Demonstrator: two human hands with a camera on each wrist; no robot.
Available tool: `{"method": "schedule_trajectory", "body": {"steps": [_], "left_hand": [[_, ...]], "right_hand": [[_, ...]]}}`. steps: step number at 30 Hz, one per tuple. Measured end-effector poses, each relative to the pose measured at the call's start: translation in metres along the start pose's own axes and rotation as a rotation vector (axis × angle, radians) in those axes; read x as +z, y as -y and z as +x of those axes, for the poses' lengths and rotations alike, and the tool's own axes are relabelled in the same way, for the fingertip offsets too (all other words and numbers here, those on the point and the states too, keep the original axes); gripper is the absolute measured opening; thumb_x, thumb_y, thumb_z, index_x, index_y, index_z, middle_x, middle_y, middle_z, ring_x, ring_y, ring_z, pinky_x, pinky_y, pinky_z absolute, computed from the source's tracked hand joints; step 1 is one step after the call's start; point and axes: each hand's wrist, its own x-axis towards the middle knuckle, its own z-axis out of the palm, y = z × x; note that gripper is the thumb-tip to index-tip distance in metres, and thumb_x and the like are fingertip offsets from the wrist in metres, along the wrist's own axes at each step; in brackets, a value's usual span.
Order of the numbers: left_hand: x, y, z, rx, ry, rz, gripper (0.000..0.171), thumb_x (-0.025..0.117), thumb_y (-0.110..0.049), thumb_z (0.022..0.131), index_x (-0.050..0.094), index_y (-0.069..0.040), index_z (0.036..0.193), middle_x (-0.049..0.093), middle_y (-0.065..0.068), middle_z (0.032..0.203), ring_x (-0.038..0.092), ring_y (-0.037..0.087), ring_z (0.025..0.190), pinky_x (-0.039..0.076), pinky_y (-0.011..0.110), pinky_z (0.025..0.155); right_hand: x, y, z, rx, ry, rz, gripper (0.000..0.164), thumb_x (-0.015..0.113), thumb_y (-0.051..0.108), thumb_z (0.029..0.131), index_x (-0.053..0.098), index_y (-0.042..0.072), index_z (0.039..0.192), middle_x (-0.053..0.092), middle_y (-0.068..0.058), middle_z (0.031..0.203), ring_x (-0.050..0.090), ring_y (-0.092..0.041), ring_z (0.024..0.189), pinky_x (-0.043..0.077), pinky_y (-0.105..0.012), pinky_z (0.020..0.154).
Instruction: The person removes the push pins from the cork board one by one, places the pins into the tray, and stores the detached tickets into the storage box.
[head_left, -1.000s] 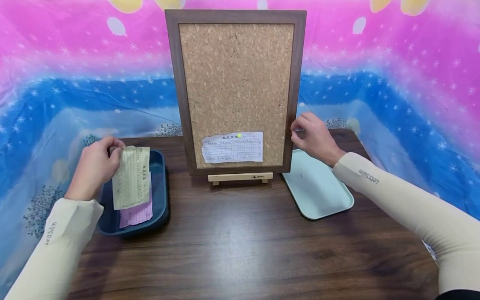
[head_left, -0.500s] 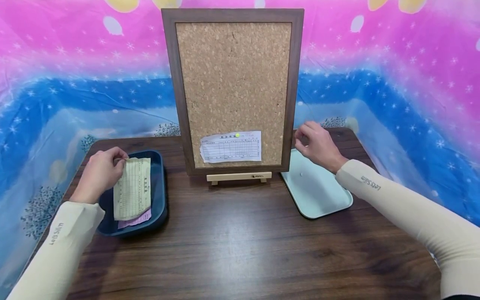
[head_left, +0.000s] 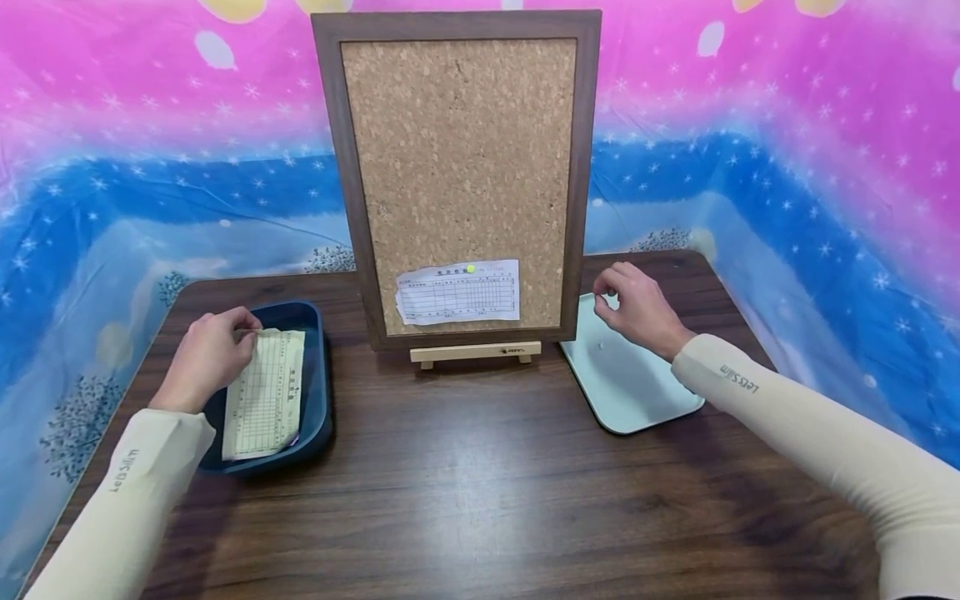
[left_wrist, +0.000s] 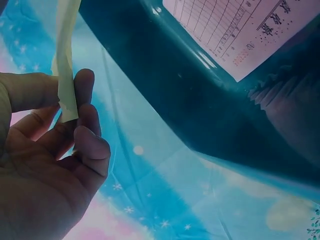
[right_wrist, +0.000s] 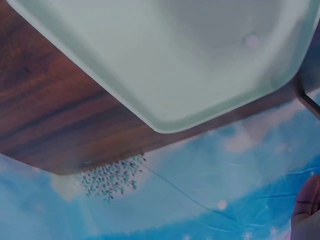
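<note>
My left hand (head_left: 210,354) pinches the top edge of a pale yellow-green printed form slip (head_left: 264,396) between thumb and fingers. The slip hangs over the dark blue bin (head_left: 324,392), its lower end inside the rim. In the left wrist view the slip (left_wrist: 66,60) appears edge-on, and a pink printed slip (left_wrist: 227,32) lies in the bin. Over the pale green tray (head_left: 637,392) hovers my right hand (head_left: 637,308), thumb and index finger curled towards each other; I cannot tell whether a small thing is between them. A tiny whitish object (right_wrist: 251,40) lies on the tray.
A framed cork board (head_left: 457,167) stands upright on a small wooden easel (head_left: 476,352) at mid-table. Near its bottom, a yellow-green pin (head_left: 470,269) holds a white printed form (head_left: 457,296). A patterned cloth backdrop (head_left: 667,100) surrounds the wooden table (head_left: 465,500).
My left hand has lowered the yellow-green slip into the bin, so it now covers most of the pink one. My right hand has moved from the board's right edge down over the tray.
</note>
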Motion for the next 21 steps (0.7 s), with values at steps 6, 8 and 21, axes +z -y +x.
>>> {"method": "schedule_trajectory", "body": {"steps": [6,8,21], "left_hand": [[-0.01,-0.016,-0.007,-0.012,0.025,-0.02,0.012,0.049,-0.009,0.084,0.055,-0.003,0.092,0.055,0.017,0.085,0.042,0.032,0.077,0.035,0.044,0.058],[-0.016,-0.024,-0.01,-0.016,0.043,-0.032,0.014,0.049,-0.007,0.084,0.055,-0.001,0.094,0.055,0.019,0.085,0.042,0.033,0.077,0.035,0.045,0.059],[-0.021,-0.032,-0.014,-0.081,0.218,0.001,0.029,0.048,-0.009,0.084,0.046,0.001,0.111,0.05,0.026,0.095,0.05,0.03,0.07,0.038,0.044,0.058]], "right_hand": [[0.006,-0.007,-0.008,0.011,0.011,0.003,0.007,0.058,0.008,0.076,0.056,0.012,0.081,0.048,0.003,0.081,0.044,-0.013,0.075,0.037,-0.028,0.064],[0.008,-0.01,-0.01,0.026,0.029,0.0,0.007,0.058,0.008,0.076,0.056,0.012,0.081,0.049,0.003,0.08,0.045,-0.013,0.075,0.038,-0.029,0.064],[0.028,-0.031,-0.021,0.145,0.263,0.027,0.008,0.058,0.005,0.077,0.06,0.007,0.084,0.053,0.001,0.077,0.051,-0.011,0.068,0.041,-0.029,0.061]]}}
